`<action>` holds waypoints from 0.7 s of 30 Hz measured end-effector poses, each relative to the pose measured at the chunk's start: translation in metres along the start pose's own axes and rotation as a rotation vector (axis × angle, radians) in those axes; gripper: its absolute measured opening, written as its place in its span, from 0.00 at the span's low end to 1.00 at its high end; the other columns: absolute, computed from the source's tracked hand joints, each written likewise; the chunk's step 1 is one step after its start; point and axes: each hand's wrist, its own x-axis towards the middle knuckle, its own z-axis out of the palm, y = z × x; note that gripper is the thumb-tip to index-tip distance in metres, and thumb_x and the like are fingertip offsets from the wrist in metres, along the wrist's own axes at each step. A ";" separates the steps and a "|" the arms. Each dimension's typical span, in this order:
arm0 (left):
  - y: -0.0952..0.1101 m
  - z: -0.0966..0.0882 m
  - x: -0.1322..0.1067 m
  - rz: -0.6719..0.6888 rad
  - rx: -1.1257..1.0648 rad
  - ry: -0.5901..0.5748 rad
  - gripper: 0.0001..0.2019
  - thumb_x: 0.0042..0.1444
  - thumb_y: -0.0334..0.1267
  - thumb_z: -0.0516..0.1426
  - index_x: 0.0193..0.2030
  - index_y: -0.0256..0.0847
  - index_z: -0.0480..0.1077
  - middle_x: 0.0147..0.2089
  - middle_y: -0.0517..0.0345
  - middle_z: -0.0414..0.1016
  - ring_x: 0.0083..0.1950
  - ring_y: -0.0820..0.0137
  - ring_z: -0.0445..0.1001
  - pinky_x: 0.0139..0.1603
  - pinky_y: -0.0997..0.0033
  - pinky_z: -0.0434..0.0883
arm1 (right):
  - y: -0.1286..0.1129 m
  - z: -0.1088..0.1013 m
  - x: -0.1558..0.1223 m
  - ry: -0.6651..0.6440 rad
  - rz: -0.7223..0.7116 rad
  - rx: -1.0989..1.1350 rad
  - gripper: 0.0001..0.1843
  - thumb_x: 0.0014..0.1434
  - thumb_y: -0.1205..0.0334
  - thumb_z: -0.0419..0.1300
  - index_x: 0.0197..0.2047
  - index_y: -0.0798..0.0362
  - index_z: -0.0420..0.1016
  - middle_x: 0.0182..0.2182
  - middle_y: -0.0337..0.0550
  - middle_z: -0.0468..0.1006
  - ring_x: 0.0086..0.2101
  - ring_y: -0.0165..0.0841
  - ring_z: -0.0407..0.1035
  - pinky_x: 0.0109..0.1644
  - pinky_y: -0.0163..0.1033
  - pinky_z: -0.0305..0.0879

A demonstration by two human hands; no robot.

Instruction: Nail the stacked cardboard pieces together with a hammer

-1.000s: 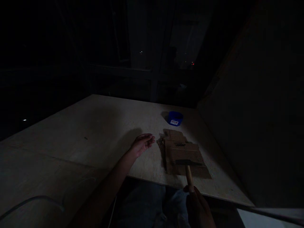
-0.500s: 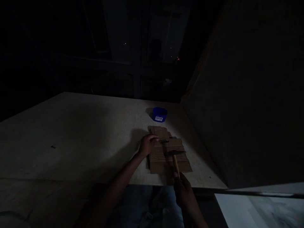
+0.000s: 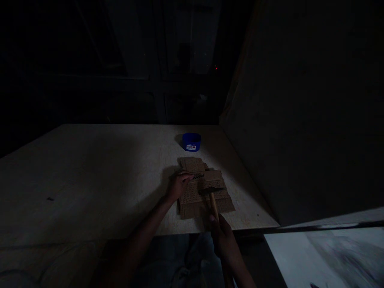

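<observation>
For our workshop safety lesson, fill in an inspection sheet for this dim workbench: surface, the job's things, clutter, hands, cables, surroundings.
Surface: pale plywood bench top, poorly lit, a small dark speck near its left side.
Job's things: stack of brown perforated boards lying flat near the front edge; wooden-handled hammer, its head over the stack; a small dark row, perhaps nails, at the fingertips, too dim to confirm.
Clutter: blue tub with a label, standing behind the stack, apart from it.
Hands: left hand on the stack's left edge, pinching at the dark row; right hand closed on the hammer handle.
Cables: nothing seen.
Surroundings: upright panel at right; dark window behind.
</observation>
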 end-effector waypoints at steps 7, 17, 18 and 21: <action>0.014 -0.001 -0.002 -0.032 -0.001 0.030 0.08 0.58 0.32 0.61 0.38 0.47 0.82 0.43 0.52 0.80 0.47 0.63 0.75 0.58 0.61 0.68 | 0.000 -0.001 0.001 -0.031 0.008 0.026 0.41 0.62 0.30 0.51 0.57 0.60 0.72 0.40 0.51 0.79 0.43 0.41 0.72 0.48 0.39 0.67; 0.024 0.003 -0.006 -0.143 -0.120 0.113 0.07 0.53 0.30 0.65 0.36 0.47 0.81 0.43 0.53 0.80 0.48 0.61 0.75 0.61 0.60 0.67 | -0.005 -0.004 0.000 -0.032 0.015 -0.036 0.41 0.61 0.29 0.50 0.56 0.59 0.74 0.38 0.50 0.80 0.39 0.40 0.72 0.43 0.38 0.68; 0.023 0.003 -0.007 -0.169 -0.134 0.130 0.08 0.52 0.31 0.65 0.38 0.47 0.81 0.43 0.53 0.80 0.48 0.61 0.75 0.61 0.60 0.67 | -0.005 -0.004 0.000 -0.033 0.009 -0.042 0.41 0.61 0.29 0.50 0.56 0.59 0.74 0.39 0.51 0.79 0.38 0.39 0.72 0.44 0.39 0.68; 0.017 0.003 -0.008 -0.216 -0.137 0.178 0.11 0.51 0.32 0.67 0.42 0.46 0.81 0.42 0.53 0.80 0.47 0.63 0.76 0.59 0.62 0.68 | -0.003 -0.004 0.002 -0.024 -0.010 -0.028 0.40 0.62 0.30 0.51 0.56 0.59 0.74 0.39 0.50 0.79 0.39 0.40 0.72 0.45 0.40 0.68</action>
